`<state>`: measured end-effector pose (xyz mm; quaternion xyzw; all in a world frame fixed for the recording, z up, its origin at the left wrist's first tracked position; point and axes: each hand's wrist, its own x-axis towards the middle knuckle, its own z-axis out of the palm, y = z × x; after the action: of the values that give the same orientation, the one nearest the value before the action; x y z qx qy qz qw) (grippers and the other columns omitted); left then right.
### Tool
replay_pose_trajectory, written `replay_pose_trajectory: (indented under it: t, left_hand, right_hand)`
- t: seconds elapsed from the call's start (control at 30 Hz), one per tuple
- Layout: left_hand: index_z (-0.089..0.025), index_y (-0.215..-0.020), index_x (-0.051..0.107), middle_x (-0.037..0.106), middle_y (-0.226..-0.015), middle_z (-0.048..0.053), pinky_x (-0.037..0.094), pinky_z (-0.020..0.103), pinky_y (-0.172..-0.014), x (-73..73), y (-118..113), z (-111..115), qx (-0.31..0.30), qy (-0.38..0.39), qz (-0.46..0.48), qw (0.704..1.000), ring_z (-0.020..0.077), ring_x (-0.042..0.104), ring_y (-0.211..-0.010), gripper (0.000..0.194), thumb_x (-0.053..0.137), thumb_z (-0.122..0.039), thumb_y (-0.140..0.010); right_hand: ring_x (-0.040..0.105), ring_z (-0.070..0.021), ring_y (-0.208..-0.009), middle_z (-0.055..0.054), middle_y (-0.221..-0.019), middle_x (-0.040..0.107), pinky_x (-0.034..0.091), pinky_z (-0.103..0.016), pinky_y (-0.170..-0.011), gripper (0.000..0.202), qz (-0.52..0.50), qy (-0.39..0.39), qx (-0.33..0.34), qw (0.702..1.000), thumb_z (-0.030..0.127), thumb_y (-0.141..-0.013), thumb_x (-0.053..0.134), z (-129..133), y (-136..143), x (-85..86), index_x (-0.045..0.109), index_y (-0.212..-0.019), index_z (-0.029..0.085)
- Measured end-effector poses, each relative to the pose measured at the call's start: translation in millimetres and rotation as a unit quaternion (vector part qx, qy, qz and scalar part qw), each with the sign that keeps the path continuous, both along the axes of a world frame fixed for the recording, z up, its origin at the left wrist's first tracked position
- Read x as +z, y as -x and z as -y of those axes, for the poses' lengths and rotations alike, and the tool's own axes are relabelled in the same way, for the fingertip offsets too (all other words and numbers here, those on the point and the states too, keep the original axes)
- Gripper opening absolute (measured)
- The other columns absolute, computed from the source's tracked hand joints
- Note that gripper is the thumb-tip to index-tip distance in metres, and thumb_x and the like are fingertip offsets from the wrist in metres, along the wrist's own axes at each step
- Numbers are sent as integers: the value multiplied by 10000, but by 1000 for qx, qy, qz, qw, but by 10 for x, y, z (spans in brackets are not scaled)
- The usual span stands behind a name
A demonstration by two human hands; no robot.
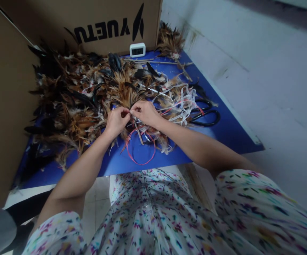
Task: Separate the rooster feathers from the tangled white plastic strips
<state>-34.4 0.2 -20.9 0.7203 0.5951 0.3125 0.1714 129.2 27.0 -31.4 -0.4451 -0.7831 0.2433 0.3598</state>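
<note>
Floral fabric (148,216) fronts a blue table (229,132) by a wall (265,85), hands (117,122) (145,112) pinched tight, seemingly on feathers (124,91).

A small white rounded-rectangular device with a dark screen (132,46) stands at the far edge of a smooth blue bench (230,131), before a large brown cardboard box (100,12) with upside-down black lettering, beside a scuffed, pale wall (270,78).

Garment (148,219): white, with a scattered multicoloured print and loose folds. Sleeves (260,207): short, wide, same print. Left hand (117,121) and right hand (146,112): bare.
</note>
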Motion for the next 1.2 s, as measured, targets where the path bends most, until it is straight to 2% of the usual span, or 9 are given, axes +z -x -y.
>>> replay_pose_trajectory:
  t: [0.23, 0.6, 0.97, 1.2]
  left_hand:
    - [-154, -852, 745, 772, -850, 45, 500, 289, -795, -12, 18, -26, -8, -11, -22, 1000, 171, 685, -782, 142, 613, -147, -801]
    - [-160, -806, 698, 746, -826, 42, 496, 286, -774, -17, -6, -31, 1, -24, -51, 998, 170, 667, -769, 126, 585, -114, -774]
    - [-166, -826, 720, 756, -805, 35, 512, 274, -742, 17, -15, 17, -9, -13, -21, 1000, 162, 662, -713, 117, 632, -218, -769]
    - [-168, -839, 736, 768, -843, 43, 518, 273, -783, -3, -5, 1, -11, -26, -29, 999, 163, 676, -746, 127, 625, -208, -791]
  right_hand:
    - [588, -137, -740, -42, -792, 706, 419, -260, -740, 113, -3, 12, 1, 1000, 101, -822, 644, 2, 1, 20, 754, -801, 120]
    - [583, -118, -714, -25, -762, 703, 399, -245, -705, 113, -6, 51, 3, 999, 98, -810, 645, 5, -38, 83, 756, -798, 116]
    - [579, -125, -712, -30, -762, 700, 394, -251, -698, 109, 1, 58, 2, 998, 109, -815, 649, 7, -37, 99, 758, -810, 116]
    - [563, -130, -716, -32, -771, 693, 388, -259, -708, 119, 5, 52, 4, 999, 112, -822, 635, -5, -30, 77, 753, -810, 121]
